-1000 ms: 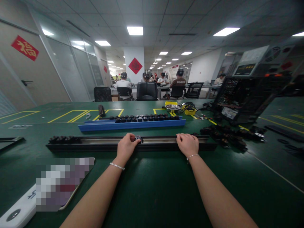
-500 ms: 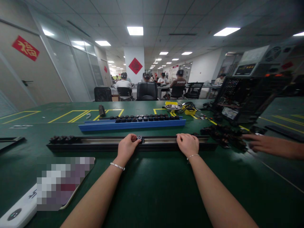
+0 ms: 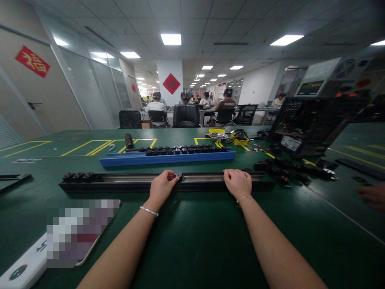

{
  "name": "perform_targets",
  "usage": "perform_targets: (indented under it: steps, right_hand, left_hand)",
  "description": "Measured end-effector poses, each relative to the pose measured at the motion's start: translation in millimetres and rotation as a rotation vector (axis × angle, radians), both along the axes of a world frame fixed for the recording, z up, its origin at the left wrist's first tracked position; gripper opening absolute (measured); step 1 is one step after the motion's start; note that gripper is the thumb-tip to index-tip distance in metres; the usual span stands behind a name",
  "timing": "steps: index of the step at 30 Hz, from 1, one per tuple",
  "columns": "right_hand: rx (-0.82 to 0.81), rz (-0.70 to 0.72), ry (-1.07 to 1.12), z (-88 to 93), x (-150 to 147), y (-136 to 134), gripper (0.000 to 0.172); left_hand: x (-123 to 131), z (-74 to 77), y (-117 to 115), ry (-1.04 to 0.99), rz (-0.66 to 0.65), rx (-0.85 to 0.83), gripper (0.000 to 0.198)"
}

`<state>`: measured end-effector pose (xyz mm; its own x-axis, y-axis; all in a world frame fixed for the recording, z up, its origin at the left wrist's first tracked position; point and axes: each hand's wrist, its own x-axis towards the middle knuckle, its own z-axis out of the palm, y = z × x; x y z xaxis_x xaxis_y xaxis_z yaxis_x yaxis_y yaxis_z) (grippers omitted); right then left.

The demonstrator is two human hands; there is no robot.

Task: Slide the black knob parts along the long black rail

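A long black channel with a metallic strip along its inside lies across the table in front of me. My left hand is closed in a pinch on a small black roller-like part inside the channel, near its middle. Further right, my right hand is curled over the channel, its fingers gripping the rim; the fingertips are partly hidden. Several similar black parts sit in the channel's left end.
Beyond it stands a blue channel filled with black parts. A pile of black parts lies right, before an open computer case. A phone lies at front left. Another person's hand is at the right edge.
The part in my left hand has shifted very slightly right along the channel. My right hand stays put. The other person's hand has drawn back from the pile toward the right edge.
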<state>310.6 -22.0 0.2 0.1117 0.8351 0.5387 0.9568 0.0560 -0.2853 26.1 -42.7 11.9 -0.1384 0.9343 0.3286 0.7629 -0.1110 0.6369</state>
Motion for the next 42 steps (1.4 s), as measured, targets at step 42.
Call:
perform_targets:
  steps: [42]
  right_hand:
    - [-0.008,0.006,0.005,0.0,0.4,0.1,0.034]
  left_hand:
    - [7.0,-5.3,-1.3,0.145,-0.144,-0.018,0.033]
